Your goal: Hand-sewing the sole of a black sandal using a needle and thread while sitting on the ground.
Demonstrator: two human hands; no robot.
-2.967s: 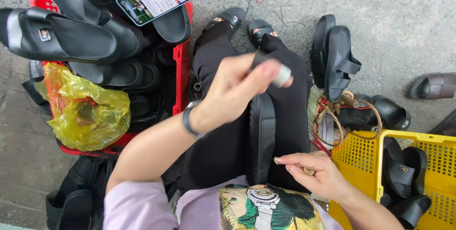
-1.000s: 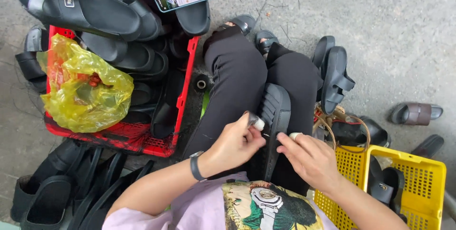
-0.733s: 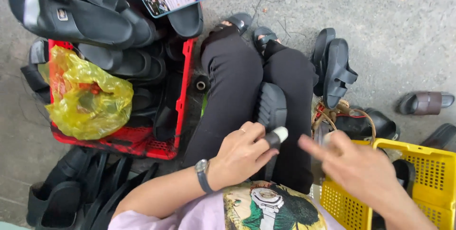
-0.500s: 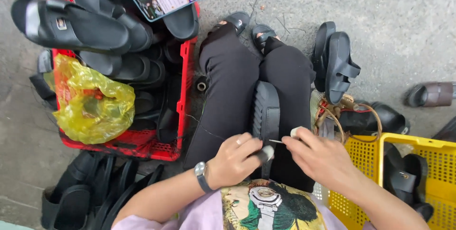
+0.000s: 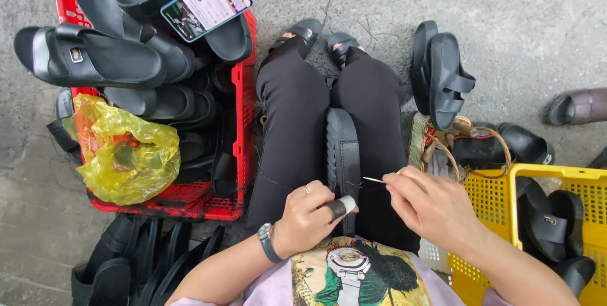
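A black sandal (image 5: 342,154), ridged sole edge up, is stood on its side between the knees. It is steadied by the left hand (image 5: 308,217); a thin needle (image 5: 374,180) is pinched by the right hand (image 5: 433,208).

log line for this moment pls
left hand: steadies black sandal on lap | right hand: pinches needle at sandal edge | red crate left, yellow basket right

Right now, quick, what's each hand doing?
Left hand: closed around the black sandal held between the knees.
Right hand: fingers pinched shut on a thin needle at the sandal's edge.
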